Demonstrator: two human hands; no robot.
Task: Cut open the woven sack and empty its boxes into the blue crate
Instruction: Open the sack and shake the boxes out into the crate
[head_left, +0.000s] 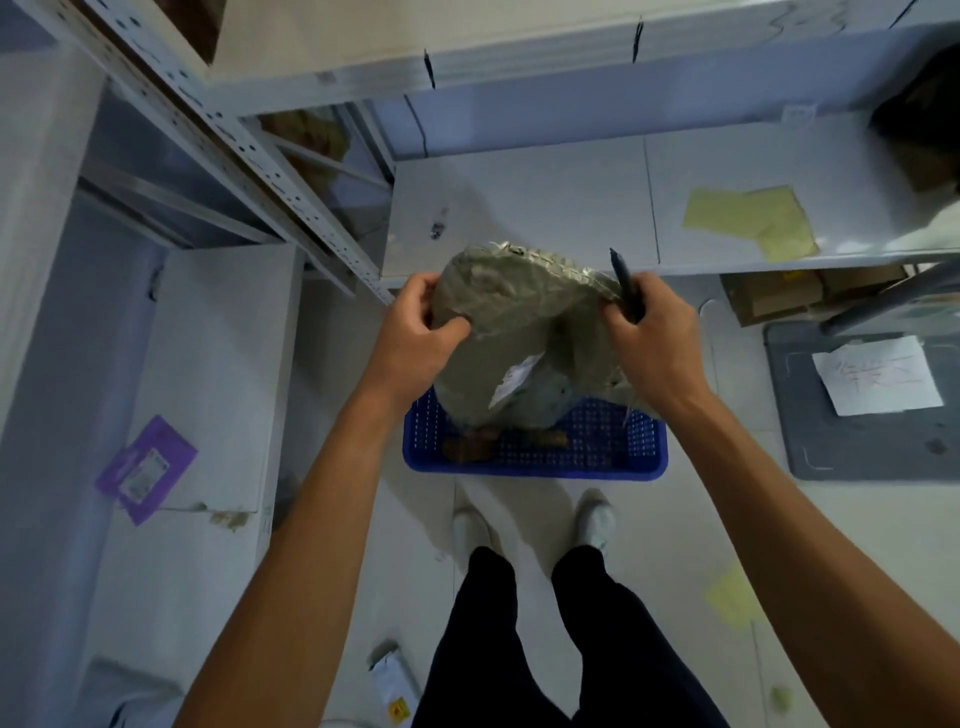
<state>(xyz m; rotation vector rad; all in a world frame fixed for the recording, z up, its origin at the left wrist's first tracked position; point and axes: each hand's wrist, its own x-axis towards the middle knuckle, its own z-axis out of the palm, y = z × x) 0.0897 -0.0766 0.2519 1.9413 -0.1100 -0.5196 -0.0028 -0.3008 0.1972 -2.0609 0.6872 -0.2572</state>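
A grey woven sack with a stitched top seam and a white label hangs upside down over the blue crate on the floor. My left hand grips the sack's left corner. My right hand grips its right corner and also holds a dark pen-like cutter pointing up. Brown boxes lie in the crate under the sack's lower end, partly hidden by it.
A grey metal shelf with yellow paper stands just beyond the crate. A slotted upright runs at left. A purple packet lies on a white surface at left. Cardboard and a grey mat with a note sit at right. My feet stand behind the crate.
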